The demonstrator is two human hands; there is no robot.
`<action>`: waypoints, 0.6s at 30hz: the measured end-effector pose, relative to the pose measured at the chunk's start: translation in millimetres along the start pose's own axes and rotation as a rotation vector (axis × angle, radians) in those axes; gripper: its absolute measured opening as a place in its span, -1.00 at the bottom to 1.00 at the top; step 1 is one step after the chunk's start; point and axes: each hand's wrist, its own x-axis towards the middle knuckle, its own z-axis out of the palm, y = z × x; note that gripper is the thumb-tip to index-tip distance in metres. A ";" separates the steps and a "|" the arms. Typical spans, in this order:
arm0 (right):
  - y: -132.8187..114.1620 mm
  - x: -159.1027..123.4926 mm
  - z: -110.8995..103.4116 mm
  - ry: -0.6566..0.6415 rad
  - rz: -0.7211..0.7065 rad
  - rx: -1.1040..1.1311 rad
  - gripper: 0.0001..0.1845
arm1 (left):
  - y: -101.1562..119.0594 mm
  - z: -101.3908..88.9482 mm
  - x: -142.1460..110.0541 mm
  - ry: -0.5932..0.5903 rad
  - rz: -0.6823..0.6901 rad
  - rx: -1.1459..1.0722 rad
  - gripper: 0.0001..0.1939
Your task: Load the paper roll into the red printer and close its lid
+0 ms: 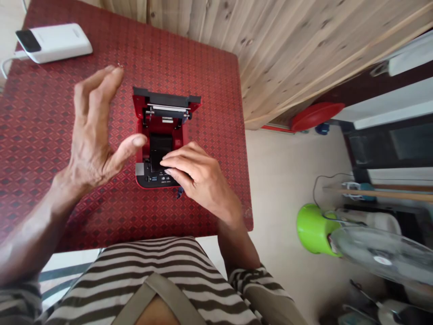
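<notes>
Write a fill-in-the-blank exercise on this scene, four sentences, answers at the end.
The open printer has a ____ body. The right hand lies over the printer's row of ____. The left hand is held open, its ____ nearest the printer. A white ____ lies at the far left corner of the patterned tablecloth.

Missing words: red; buttons; thumb; power bank.

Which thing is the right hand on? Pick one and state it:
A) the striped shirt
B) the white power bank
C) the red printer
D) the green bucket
C. The right hand lies over the front of the red printer, its fingers on the dark panel.
</notes>
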 end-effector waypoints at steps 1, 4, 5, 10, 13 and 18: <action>-1.9 -1.7 4.4 0.049 0.003 -0.018 -0.76 | -4.3 1.9 10.6 -0.039 -0.005 -0.017 0.23; -5.6 -7.9 12.6 0.169 -0.016 -0.085 -0.83 | -11.2 8.8 21.4 -0.110 0.037 -0.060 0.25; -6.3 -10.6 14.2 0.205 -0.022 -0.111 -0.84 | -10.6 10.4 17.8 -0.108 0.071 -0.060 0.24; -7.9 -23.7 23.4 0.313 -0.035 -0.214 -0.81 | 7.8 16.1 -28.5 -0.049 0.100 -0.022 0.35; -8.3 -28.1 30.2 0.288 0.013 -0.231 -0.75 | 15.7 21.6 -52.8 -0.052 0.156 0.008 0.19; -7.7 -30.3 33.9 0.304 0.012 -0.226 -0.81 | 13.0 29.7 -67.1 -0.055 0.207 0.010 0.08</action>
